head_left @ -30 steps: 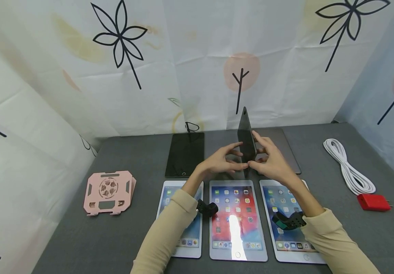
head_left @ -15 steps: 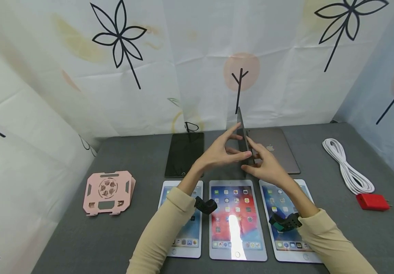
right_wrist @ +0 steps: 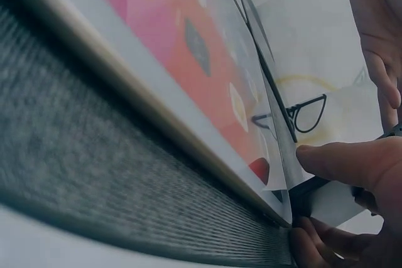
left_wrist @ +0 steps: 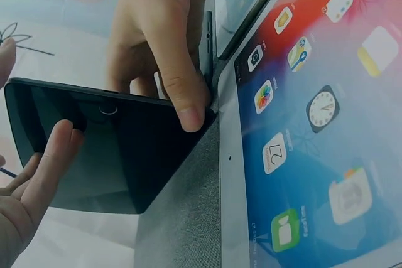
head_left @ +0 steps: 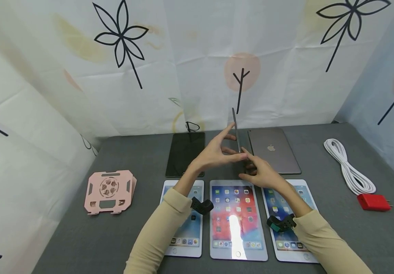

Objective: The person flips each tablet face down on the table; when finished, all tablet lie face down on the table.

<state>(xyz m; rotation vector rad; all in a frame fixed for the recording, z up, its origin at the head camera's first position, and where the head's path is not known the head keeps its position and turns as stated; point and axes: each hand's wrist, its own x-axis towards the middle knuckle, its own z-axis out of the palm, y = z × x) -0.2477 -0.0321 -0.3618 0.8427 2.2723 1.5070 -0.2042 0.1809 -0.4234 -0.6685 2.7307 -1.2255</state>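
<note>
A thin dark tablet (head_left: 236, 131) stands on edge above the table, seen almost edge-on in the head view. My right hand (head_left: 261, 172) pinches its near lower corner, the thumb pressing on the glossy dark face in the left wrist view. My left hand (head_left: 215, 153) is on the left side of the tablet, its spread, fairly straight fingers (left_wrist: 53, 155) at the dark face. Below both hands lies a white-framed tablet (head_left: 236, 217) with a lit, red-and-blue home screen. Behind the right hand, a grey tablet (head_left: 275, 150) with an apple logo lies back up.
A black-screened tablet (head_left: 184, 154) lies at the back left. Lit white tablets lie under the left forearm (head_left: 184, 228) and right forearm (head_left: 294, 232). A pink folding stand (head_left: 107, 192) is at left; a coiled white cable (head_left: 349, 167) and red charger (head_left: 374, 202) are at right.
The held tablet has moved left and turned from showing its dark face to edge-on. Both hands have shifted with it, and the grey tablet behind shows more fully.
</note>
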